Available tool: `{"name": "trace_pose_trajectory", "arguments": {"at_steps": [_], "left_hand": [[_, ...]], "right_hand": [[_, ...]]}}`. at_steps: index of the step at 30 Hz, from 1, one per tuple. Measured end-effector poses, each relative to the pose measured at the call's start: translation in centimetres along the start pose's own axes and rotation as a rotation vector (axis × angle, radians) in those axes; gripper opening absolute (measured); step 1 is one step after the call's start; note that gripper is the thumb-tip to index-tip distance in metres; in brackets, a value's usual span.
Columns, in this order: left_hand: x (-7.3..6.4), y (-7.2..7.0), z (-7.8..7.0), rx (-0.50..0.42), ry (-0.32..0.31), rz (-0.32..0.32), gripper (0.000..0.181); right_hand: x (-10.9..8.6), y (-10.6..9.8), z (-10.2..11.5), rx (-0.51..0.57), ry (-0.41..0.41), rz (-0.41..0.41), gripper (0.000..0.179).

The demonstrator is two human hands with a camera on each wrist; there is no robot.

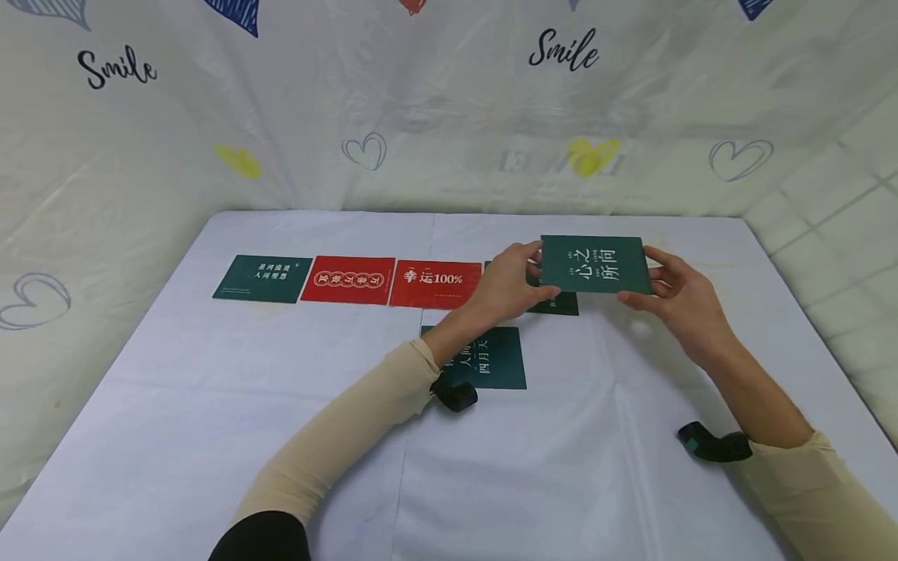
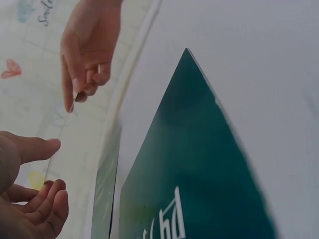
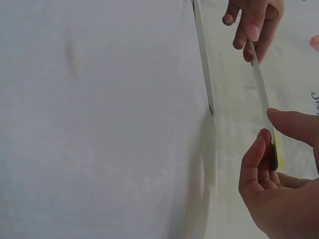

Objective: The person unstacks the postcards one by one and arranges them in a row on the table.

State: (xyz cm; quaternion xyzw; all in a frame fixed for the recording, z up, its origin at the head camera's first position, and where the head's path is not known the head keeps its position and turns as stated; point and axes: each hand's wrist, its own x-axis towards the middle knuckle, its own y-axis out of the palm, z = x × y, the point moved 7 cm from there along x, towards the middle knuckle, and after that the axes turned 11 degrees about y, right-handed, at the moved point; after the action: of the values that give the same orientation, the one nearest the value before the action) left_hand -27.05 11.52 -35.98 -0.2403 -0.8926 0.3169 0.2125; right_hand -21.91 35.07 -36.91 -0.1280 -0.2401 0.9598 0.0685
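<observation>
A green card (image 1: 596,265) with white Chinese characters is held up above the far right part of the table, between both hands. My left hand (image 1: 507,284) pinches its left edge between thumb and fingers. The right hand (image 1: 684,308) grips the opposite edge. In the right wrist view the card (image 3: 259,82) appears nearly edge-on. Another green card (image 1: 561,305) lies below it, partly hidden by the left hand and the held card. Nearer to me, a green card (image 1: 507,358) lies partly under the left forearm.
Leftward along the row lie a red card (image 1: 435,294), a second red card (image 1: 348,292) and a green card (image 1: 263,288). They rest on a white-covered table (image 1: 210,436). A printed white curtain (image 1: 463,93) hangs behind. Each wrist carries a black device (image 1: 715,446).
</observation>
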Motion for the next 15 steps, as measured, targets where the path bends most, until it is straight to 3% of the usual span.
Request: {"name": "trace_pose_trajectory", "arguments": {"at_steps": [15], "left_hand": [[0.5, 0.9, -0.3, -0.012, -0.025, -0.021, 0.074]], "right_hand": [[-0.1, -1.2, -0.6, -0.094, 0.037, -0.035, 0.092]]}}
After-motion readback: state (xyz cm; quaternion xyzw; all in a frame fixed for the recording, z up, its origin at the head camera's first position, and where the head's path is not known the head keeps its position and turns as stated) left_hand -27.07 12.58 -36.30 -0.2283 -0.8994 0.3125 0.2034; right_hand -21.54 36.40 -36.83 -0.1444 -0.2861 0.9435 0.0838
